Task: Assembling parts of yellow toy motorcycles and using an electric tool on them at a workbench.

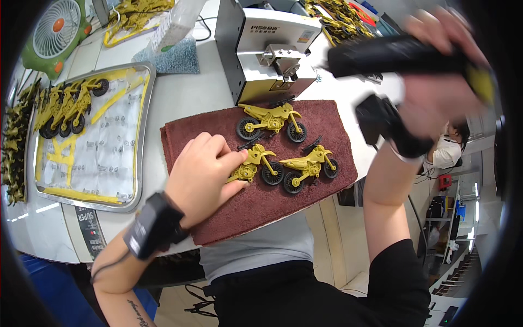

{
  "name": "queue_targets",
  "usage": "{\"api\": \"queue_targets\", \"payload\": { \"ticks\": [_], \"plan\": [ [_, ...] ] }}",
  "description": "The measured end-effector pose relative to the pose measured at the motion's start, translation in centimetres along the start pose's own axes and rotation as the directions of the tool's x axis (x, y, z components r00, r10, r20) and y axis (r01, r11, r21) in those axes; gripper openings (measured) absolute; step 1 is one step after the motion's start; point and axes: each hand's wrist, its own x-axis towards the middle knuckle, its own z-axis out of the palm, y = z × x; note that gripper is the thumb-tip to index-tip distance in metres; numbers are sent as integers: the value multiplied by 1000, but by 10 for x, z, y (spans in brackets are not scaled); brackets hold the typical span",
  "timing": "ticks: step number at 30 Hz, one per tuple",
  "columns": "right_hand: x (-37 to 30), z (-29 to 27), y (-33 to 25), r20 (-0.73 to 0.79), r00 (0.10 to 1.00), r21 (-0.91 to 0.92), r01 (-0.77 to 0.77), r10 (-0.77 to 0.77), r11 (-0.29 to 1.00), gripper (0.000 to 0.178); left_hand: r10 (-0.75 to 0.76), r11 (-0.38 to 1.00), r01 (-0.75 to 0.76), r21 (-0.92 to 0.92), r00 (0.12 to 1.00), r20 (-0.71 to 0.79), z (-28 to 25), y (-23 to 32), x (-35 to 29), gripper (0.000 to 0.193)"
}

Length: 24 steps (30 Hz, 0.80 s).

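Three yellow toy motorbikes with black wheels lie on a dark red towel (321,117). My left hand (201,174) presses down on the nearest one (256,166), gripping its rear part. Beside it on the right lies a second bike (309,166), and a third (271,121) sits farther back by the machine. Raised above the towel's right side, my right hand (436,71) holds a black electric screwdriver (392,54), blurred, pointing left. Both wrists wear black bands.
A white boxy machine (256,49) stands behind the towel. At left a metal tray (139,141) holds several finished yellow bikes (62,106) and small parts. A green desk fan (57,30) is at the far left corner. More yellow parts (340,19) lie behind the machine.
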Motion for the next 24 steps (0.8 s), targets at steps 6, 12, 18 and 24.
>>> {"api": "queue_targets", "payload": {
  "ticks": [6,12,18,24],
  "plan": [
    [13,1,97,-54,977,-429,162,-204,889,18,-124,930,103,352,992,38,5,62,-13,73],
    [-19,28,78,-30,999,-367,-36,27,930,24,-220,945,188,267,971,97,46,69,-15,97],
    [-71,87,83,73,950,-177,-287,303,942,28,-311,936,304,179,951,7,69,66,-26,100],
    [-81,102,99,10,913,-349,-379,408,857,31,-337,904,351,-244,937,98,78,62,-29,95]
  ]
}}
